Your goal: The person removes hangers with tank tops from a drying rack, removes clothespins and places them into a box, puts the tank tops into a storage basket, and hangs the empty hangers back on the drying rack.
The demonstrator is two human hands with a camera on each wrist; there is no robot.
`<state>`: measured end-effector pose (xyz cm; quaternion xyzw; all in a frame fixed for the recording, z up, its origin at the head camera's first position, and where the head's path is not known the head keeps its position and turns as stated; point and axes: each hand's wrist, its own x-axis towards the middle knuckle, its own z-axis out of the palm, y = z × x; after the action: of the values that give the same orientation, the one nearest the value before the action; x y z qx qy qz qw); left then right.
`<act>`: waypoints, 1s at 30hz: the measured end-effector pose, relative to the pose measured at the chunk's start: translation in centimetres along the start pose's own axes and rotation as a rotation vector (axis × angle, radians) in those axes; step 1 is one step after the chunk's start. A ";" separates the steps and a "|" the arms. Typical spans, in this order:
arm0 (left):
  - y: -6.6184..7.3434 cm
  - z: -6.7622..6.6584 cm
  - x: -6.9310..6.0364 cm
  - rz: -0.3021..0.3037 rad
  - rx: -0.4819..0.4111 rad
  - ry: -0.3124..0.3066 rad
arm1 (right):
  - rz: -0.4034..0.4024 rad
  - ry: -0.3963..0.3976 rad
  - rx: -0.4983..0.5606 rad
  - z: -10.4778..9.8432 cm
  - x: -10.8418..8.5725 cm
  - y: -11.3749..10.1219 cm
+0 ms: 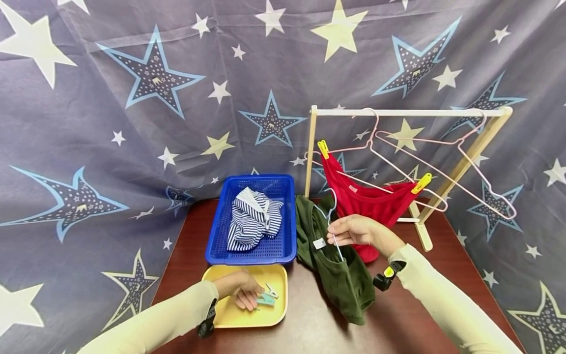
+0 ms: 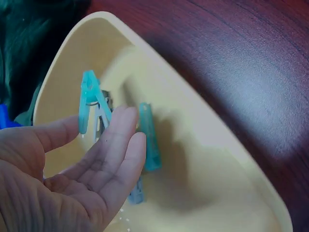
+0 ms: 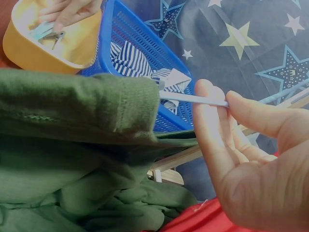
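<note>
Over the yellow tray [image 1: 221,314], my left hand [image 1: 244,291] pinches a teal clothespin [image 2: 91,99] between thumb and fingers. Below it in the left wrist view lie another teal clothespin [image 2: 149,140] and a bluish one [image 2: 136,193], partly hidden by the fingers. My right hand [image 1: 355,230] pinches a pale hanger [image 1: 332,199] by one arm. That hanger sits inside the neck of a dark green shirt [image 1: 340,285] on the table. In the right wrist view, thumb and fingertips meet on the hanger's thin arm [image 3: 193,99].
A blue basket [image 1: 214,241] with a striped garment [image 1: 256,219] stands behind the tray. At right, a wooden rack [image 1: 420,112] carries pink hangers [image 1: 464,152]. A red garment [image 1: 380,201] hangs there by yellow clothespins [image 1: 422,183]. A star-patterned curtain surrounds the table [image 1: 305,319].
</note>
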<state>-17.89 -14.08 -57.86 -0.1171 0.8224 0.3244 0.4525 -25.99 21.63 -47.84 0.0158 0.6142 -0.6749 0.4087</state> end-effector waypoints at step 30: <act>0.7 2.0 -0.6 0.105 0.156 0.275 | -0.031 0.036 -0.110 -0.5 0.2 -0.4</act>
<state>-16.54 -12.35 -57.81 -0.0817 0.9041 0.2640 0.3258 -26.63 21.88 -47.72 -0.0038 0.6578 -0.6460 0.3873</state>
